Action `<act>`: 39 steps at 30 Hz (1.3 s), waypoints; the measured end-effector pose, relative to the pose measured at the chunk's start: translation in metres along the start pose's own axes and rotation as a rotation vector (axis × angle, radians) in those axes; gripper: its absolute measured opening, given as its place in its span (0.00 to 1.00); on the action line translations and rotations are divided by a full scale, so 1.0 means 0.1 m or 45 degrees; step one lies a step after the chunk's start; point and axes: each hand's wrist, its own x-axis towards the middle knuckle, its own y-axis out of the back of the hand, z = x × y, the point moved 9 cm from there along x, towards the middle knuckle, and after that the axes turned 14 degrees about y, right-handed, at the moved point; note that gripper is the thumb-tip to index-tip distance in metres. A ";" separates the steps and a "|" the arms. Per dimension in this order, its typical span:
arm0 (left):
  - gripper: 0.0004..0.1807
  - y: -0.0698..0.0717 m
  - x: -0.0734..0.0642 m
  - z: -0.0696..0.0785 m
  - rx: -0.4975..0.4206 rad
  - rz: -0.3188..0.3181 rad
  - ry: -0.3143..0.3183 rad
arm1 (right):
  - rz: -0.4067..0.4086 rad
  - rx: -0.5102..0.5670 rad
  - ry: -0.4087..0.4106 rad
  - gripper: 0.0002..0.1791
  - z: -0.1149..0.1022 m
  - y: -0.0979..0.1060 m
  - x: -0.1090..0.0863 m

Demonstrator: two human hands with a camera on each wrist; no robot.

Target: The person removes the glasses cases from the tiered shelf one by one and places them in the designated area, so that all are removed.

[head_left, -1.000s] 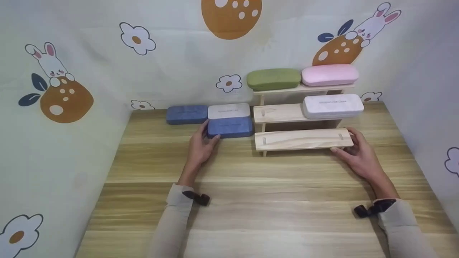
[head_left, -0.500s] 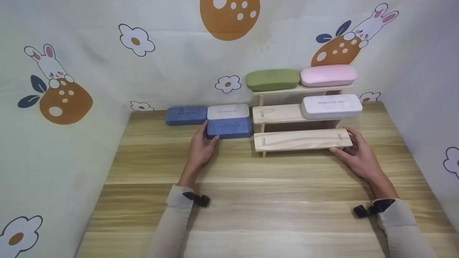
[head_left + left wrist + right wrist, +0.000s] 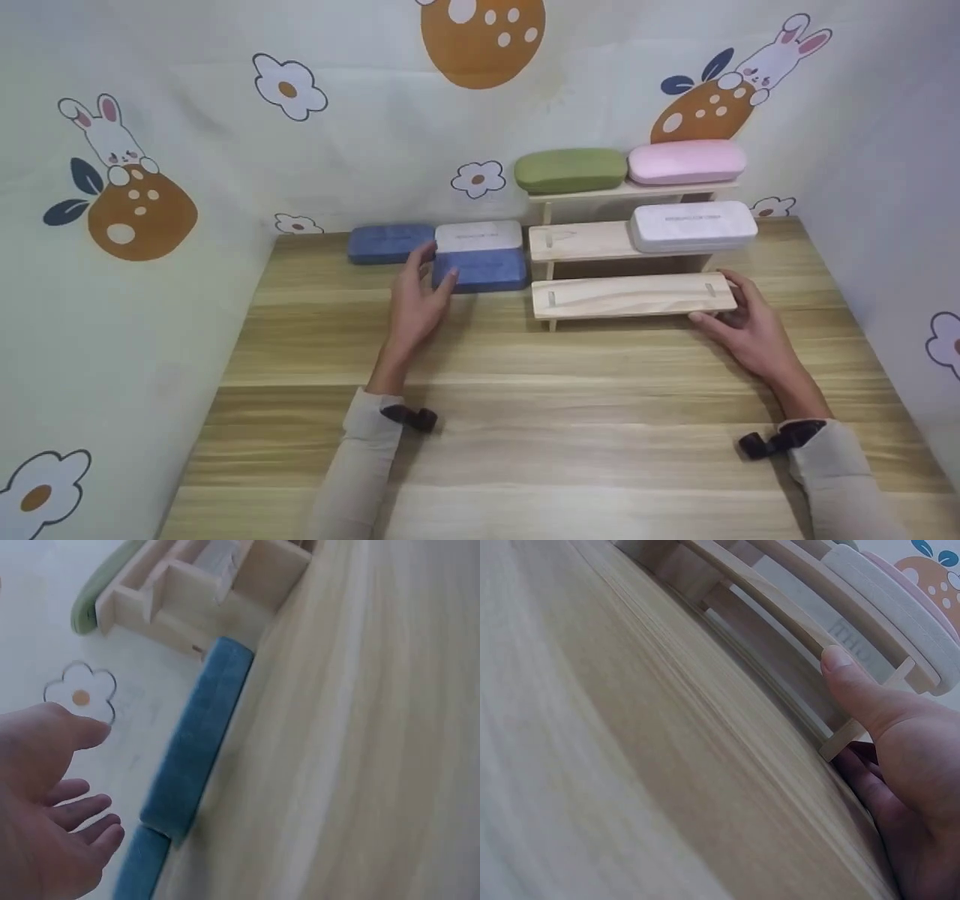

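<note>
The grained wooden rack (image 3: 634,295) is gripped at one end by the right hand (image 3: 756,337). The left hand (image 3: 414,307) is loosely spread; just beside it, between the hands, a matte, round-cornered blue case (image 3: 487,271) is set, contact being hard to judge.

I seem to be in a small indoor booth; whether it belongs to a home or a studio I cannot tell. Pale walls (image 3: 382,161) printed with cartoon rabbits (image 3: 110,141), orange fruit (image 3: 154,217) and flowers (image 3: 288,88) stand round three sides of my wood-grain table (image 3: 570,420), faintly creased like cloth.
</note>
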 end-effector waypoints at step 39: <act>0.34 -1.83 -0.34 1.52 0.174 -0.406 -0.357 | 0.009 -0.003 -0.003 0.46 0.00 0.02 0.01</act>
